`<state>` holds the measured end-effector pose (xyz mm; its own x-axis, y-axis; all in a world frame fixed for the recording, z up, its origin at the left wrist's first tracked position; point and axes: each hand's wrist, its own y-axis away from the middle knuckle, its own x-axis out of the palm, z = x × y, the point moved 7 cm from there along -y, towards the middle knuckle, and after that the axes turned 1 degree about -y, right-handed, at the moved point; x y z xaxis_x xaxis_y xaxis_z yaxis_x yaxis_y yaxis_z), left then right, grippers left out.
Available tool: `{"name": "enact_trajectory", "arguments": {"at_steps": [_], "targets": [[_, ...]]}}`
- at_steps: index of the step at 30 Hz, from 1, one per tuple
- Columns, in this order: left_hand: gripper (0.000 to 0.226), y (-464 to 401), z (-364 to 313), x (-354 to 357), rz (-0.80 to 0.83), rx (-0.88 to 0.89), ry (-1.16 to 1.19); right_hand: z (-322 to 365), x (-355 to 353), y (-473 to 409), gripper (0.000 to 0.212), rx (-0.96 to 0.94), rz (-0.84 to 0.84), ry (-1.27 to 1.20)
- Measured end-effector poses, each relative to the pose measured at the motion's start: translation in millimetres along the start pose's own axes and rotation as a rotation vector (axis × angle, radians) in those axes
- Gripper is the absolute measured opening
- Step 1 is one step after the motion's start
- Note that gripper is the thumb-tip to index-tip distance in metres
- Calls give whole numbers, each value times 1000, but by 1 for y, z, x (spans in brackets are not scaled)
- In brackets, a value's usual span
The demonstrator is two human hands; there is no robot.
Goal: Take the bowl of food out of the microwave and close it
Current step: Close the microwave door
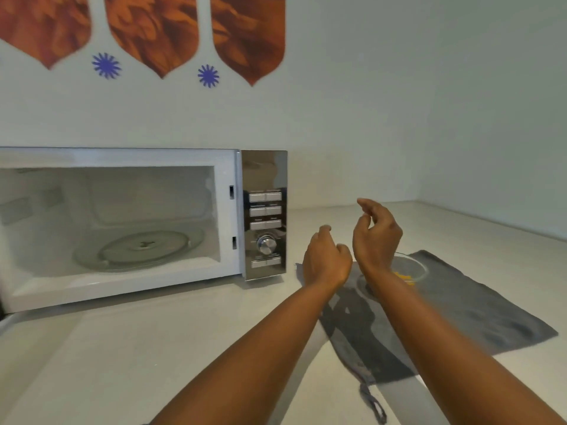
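I saw the microwave (122, 222) standing open on the bench (153, 348), only its glass turntable (138, 248) inside. The bowl of food (409, 269) sat on a grey cloth (478, 308) to the right of it, partly hidden by my right forearm. My left hand (326, 260) and right hand (376, 233) hovered above the cloth, fingers loosely curled, holding nothing.

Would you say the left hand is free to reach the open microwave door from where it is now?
Probably yes: the left hand is empty, and only bare counter lies between it and the microwave door at the far left edge.
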<state>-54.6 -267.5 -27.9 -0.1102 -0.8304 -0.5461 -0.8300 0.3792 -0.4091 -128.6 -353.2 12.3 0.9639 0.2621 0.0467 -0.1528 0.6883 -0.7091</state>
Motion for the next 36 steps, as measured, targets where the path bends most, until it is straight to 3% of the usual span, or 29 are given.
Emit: {"name": "enact_trajectory", "arguments": {"at_steps": [7,12,19,25,30,36], "targets": [[46,0,19,-121,-326,86,-117,75,65,30,29,-129,43,-194],[49,17,35,-206,-489,122,-424,125,111,57,32,-157,88,-354],[51,55,46,-327,-555,-47,-1002,194,167,100,35,-253,261,-443],[61,109,41,-420,-730,-209,-1110,256,205,149,30,-292,477,-572],[50,142,29,-459,-739,-353,-1260,320,216,197,26,-439,698,-676],[38,168,26,-477,-584,-553,-1275,385,208,242,33,-659,917,-746]]}}
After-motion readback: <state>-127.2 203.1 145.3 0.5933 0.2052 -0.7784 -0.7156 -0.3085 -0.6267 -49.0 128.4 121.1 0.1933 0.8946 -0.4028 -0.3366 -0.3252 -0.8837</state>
